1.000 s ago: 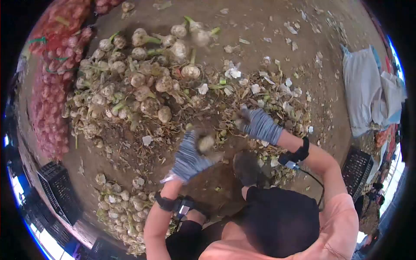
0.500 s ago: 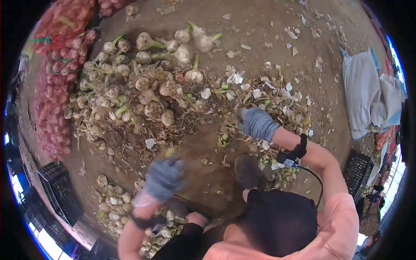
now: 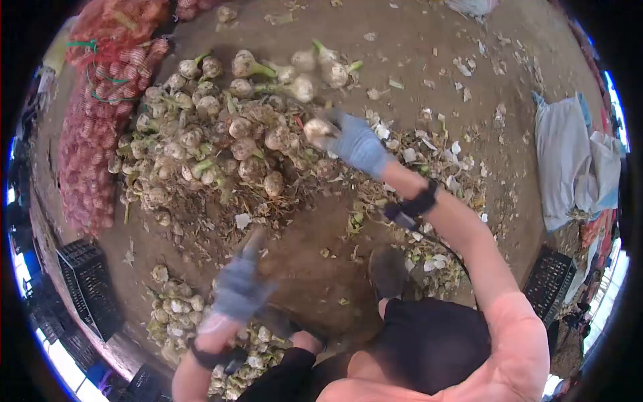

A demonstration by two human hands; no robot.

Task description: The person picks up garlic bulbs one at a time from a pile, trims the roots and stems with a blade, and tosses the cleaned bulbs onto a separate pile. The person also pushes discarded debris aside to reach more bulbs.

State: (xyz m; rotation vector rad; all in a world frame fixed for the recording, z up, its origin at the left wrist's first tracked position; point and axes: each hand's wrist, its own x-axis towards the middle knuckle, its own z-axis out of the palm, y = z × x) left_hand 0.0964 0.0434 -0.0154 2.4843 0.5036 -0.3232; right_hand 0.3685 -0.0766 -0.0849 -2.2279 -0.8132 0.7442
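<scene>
My right hand [image 3: 360, 144], in a grey-blue glove, is at the right edge of a large heap of garlic [image 3: 194, 141]. Its fingers close around a single pale garlic bulb [image 3: 317, 131]. My left hand [image 3: 240, 289], gloved too and blurred, hovers over the ground in front of me. Its fingers point forward with the thumb apart, and I make out nothing held in it. Below and beside that hand lies a smaller pile of trimmed garlic bulbs [image 3: 179, 309], partly hidden by my left forearm.
Red mesh sacks full of garlic [image 3: 90, 154] line the left side. Black plastic crates stand at left [image 3: 90, 288] and right [image 3: 550, 281]. White woven sacks [image 3: 562, 161] lie at right. Peelings and stem scraps [image 3: 429, 157] litter the floor. My shoe [image 3: 387, 271] is near the middle.
My right hand has moved forward and left, from over the scraps to a garlic bulb at the heap's edge. A yellowish-green piece at my left fingertips no longer shows. The view has shifted slightly.
</scene>
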